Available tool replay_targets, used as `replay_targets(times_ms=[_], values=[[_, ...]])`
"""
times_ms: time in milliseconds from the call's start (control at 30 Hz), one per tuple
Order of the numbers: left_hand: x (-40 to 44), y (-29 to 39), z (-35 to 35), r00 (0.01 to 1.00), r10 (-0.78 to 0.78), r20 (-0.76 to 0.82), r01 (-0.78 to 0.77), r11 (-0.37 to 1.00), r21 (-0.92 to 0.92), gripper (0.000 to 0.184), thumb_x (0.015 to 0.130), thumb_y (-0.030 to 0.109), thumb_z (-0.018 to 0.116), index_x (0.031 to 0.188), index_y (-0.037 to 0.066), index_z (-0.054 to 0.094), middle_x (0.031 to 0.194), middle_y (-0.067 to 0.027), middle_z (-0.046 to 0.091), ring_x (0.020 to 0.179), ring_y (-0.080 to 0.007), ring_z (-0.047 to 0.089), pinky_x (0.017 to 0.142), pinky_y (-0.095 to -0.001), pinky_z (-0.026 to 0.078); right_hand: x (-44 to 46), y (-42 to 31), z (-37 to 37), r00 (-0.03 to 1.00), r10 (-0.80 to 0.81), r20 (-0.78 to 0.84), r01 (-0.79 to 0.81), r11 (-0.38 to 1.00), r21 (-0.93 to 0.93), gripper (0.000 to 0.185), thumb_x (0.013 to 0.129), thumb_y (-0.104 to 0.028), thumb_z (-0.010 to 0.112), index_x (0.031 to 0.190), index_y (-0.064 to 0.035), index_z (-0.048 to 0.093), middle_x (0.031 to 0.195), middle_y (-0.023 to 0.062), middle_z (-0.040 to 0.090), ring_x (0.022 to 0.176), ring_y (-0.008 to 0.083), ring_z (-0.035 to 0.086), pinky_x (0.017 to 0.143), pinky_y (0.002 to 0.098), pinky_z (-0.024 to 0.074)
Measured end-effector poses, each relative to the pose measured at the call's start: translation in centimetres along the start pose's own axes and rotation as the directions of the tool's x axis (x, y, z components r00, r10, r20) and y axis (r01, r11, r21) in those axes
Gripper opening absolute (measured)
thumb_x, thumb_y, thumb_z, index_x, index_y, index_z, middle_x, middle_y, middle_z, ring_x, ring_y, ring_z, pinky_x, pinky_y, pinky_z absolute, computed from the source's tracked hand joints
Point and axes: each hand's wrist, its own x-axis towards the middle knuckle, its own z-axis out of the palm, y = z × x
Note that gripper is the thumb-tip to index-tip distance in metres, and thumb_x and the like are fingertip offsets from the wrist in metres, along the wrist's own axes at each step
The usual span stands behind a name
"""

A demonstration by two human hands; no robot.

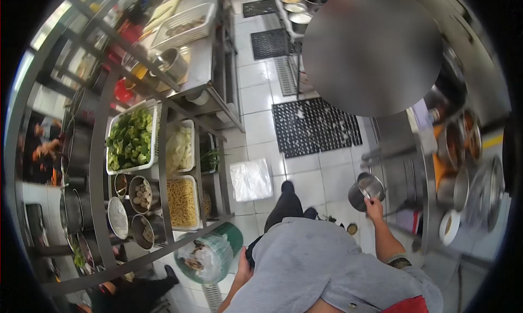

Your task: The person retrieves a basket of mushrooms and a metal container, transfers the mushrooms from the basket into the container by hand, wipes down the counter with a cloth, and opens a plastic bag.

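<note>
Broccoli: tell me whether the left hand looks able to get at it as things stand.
Probably not without moving: the left hand is down at the person's side, while the broccoli sits farther forward in the metal rack, whose bars seem partly in the way.

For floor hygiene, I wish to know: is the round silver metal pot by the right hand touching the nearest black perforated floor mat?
Apart: in the head view, white floor tiles show plainly between the pot and the mat.
</note>
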Motion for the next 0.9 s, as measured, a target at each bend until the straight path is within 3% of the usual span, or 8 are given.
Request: replay_targets(times_ms=[200, 367, 400, 500, 633, 733, 833, 900], values=[[5.7, 5.1, 9.7, 1.000, -0.031, 0.004, 0.031, 0.998, -0.061, 0.060, 0.103, 0.055, 0.041, 0.128, 0.005, 0.063, 0.129, -0.0136, 0.066, 0.119, -0.0291, 0.062, 0.110, -0.0423, 0.044, 12.2, -26.2, -7.1, 0.973, -0.221, 0.061, 0.196, 0.941, 0.275, 0.031, 0.091, -0.029, 0.072, 0.084, -0.0014, 0.059, 0.064, 0.0067, 0.061, 0.056, 0.0121, 0.056, 0.054, 0.0323, 0.0445], [9.4, 10.3, 15.2, 0.995, -0.041, 0.094, 0.053, 0.989, -0.136, 0.058, 0.102, 0.052, 0.048, 0.131, 0.003, 0.061, 0.129, -0.0145, 0.066, 0.121, -0.0284, 0.061, 0.111, -0.0429, 0.043, 17.6, -39.0, -9.4, 0.935, -0.346, 0.084, 0.312, 0.910, 0.274, 0.026, 0.089, -0.024, 0.074, 0.087, -0.0011, 0.062, 0.064, 0.0065, 0.061, 0.057, 0.0134, 0.054, 0.055, 0.0327, 0.0443], [10.9, 11.4, 15.4, 0.995, -0.089, 0.051, 0.092, 0.994, -0.066, 0.057, 0.101, 0.048, 0.053, 0.134, 0.002, 0.059, 0.130, -0.0146, 0.065, 0.123, -0.0267, 0.060, 0.110, -0.0397, 0.043, 18.4, -41.4, -9.8, 0.910, -0.404, 0.098, 0.370, 0.894, 0.252, 0.025, 0.088, -0.023, 0.074, 0.087, -0.0011, 0.063, 0.065, 0.0069, 0.061, 0.058, 0.0136, 0.055, 0.056, 0.0327, 0.0447], [14.4, 17.9, 20.0, 0.956, 0.283, -0.073, -0.177, 0.757, 0.629, 0.058, 0.100, 0.045, 0.056, 0.136, 0.000, 0.058, 0.131, -0.0145, 0.065, 0.124, -0.0244, 0.058, 0.106, -0.0368, 0.043, 20.1, -49.7, -10.4, 0.802, -0.566, 0.190, 0.535, 0.823, 0.189, 0.023, 0.085, -0.023, 0.077, 0.091, -0.0030, 0.067, 0.069, 0.0098, 0.065, 0.062, 0.0183, 0.061, 0.059, 0.0334, 0.0472], [12.6, 31.6, 35.0, 0.867, 0.492, 0.077, -0.454, 0.718, 0.528, 0.060, 0.101, 0.046, 0.056, 0.136, -0.003, 0.054, 0.134, -0.0113, 0.060, 0.127, -0.0228, 0.052, 0.104, -0.0379, 0.044, 23.6, -60.8, -9.8, 0.505, -0.751, 0.426, 0.794, 0.598, 0.111, 0.022, 0.082, -0.027, 0.079, 0.093, -0.0098, 0.071, 0.075, 0.0106, 0.064, 0.071, 0.0254, 0.064, 0.064, 0.0374, 0.0506], [10.4, 36.5, 43.7, 0.809, 0.584, 0.064, -0.560, 0.734, 0.384, 0.052, 0.100, 0.038, 0.060, 0.132, -0.004, 0.056, 0.124, -0.0108, 0.064, 0.118, -0.0202, 0.057, 0.100, -0.0357, 0.046, 26.6, -67.6, -6.8, 0.083, -0.867, 0.492, 0.927, 0.249, 0.282, 0.025, 0.083, -0.037, 0.076, 0.091, -0.0148, 0.068, 0.080, 0.0131, 0.063, 0.075, 0.0343, 0.065, 0.065, 0.0432, 0.0534], [12.3, 36.0, 44.8, 0.647, 0.736, -0.199, -0.641, 0.666, 0.382, 0.045, 0.096, 0.033, 0.067, 0.124, -0.001, 0.063, 0.112, -0.0111, 0.068, 0.100, -0.0166, 0.062, 0.086, -0.0320, 0.049, 27.2, -73.8, -4.1, -0.322, -0.788, 0.525, 0.854, -0.002, 0.521, 0.031, 0.086, -0.038, 0.074, 0.102, -0.0141, 0.063, 0.085, 0.0138, 0.063, 0.075, 0.0368, 0.065, 0.067, 0.0454, 0.0537], [10.2, 35.6, 44.3, 0.620, 0.671, -0.407, -0.647, 0.730, 0.219, 0.028, 0.092, 0.017, 0.067, 0.112, -0.003, 0.068, 0.097, -0.0084, 0.071, 0.085, -0.0146, 0.063, 0.078, -0.0303, 0.049, 27.0, -77.8, -2.8, -0.491, -0.607, 0.625, 0.797, -0.022, 0.604, 0.039, 0.088, -0.040, 0.072, 0.117, -0.0159, 0.063, 0.091, 0.0138, 0.063, 0.082, 0.0339, 0.066, 0.071, 0.0441, 0.0541]])
